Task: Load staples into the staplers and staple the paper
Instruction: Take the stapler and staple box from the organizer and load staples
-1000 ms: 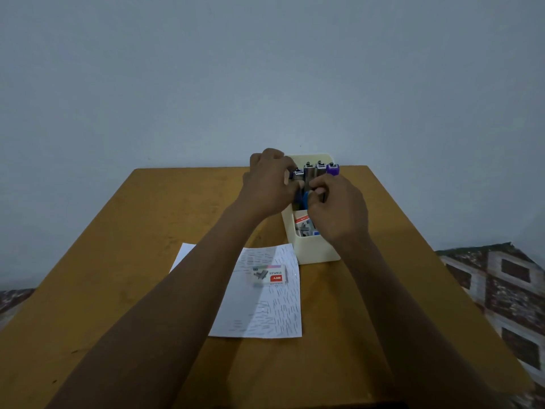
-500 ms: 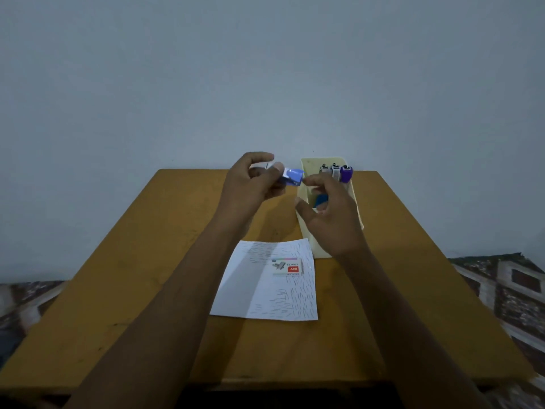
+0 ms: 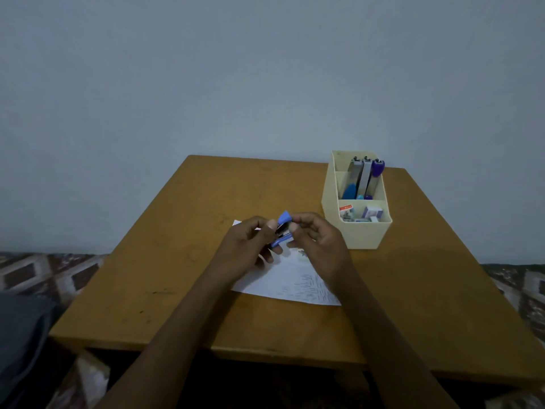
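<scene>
both hands, left hand and right hand, pinch a small blue stapler above the paper, its top seemingly hinged open, so loading looks underway and next calls for staples from the cream organizer

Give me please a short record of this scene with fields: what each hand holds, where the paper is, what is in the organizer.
left hand: grips the blue stapler from the left
right hand: fingers on the same stapler, at its right side
stapler state: top looks hinged open, held above the paper
paper: flat on the wooden table, partly under the hands
organizer: cream, right of the hands; more staplers upright in the middle compartment, small staple boxes in front
</scene>
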Available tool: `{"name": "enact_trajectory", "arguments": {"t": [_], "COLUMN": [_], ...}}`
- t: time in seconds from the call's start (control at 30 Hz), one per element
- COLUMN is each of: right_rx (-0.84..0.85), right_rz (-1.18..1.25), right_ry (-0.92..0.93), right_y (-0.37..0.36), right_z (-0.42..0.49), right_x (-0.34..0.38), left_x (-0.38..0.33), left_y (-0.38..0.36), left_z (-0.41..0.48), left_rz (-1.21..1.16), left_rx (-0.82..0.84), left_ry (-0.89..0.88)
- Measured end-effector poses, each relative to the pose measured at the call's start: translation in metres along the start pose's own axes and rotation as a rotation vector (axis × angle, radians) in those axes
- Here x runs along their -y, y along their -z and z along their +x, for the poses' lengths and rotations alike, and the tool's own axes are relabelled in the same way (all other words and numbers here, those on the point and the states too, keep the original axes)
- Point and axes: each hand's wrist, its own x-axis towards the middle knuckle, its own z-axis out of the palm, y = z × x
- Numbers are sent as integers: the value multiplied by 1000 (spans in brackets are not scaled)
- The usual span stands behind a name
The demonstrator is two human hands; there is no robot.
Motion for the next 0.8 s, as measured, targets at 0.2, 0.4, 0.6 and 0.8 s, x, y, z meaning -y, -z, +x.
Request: {"name": "enact_trajectory", "arguments": {"t": [0.2,0.4,0.6,0.8], "right_rx": [70,44,19,24], "right_rz": [125,60,23,1], "right_ry": [-80,-64,-50,-42], "right_y": [-3,-1,-2,-2], "right_z": [-5,-8,-9,-9], "right_x": [-6,-12,-10,-11], "left_x": [9,20,22,23], "left_y": [-3,-4,-6,-7], "left_z": [-6,-6,-8,-11], "left_rz": [43,125,174,185], "left_rx": [-46,-3,-46,-63], "left_ry": [-65,-108,-140,-169]}}
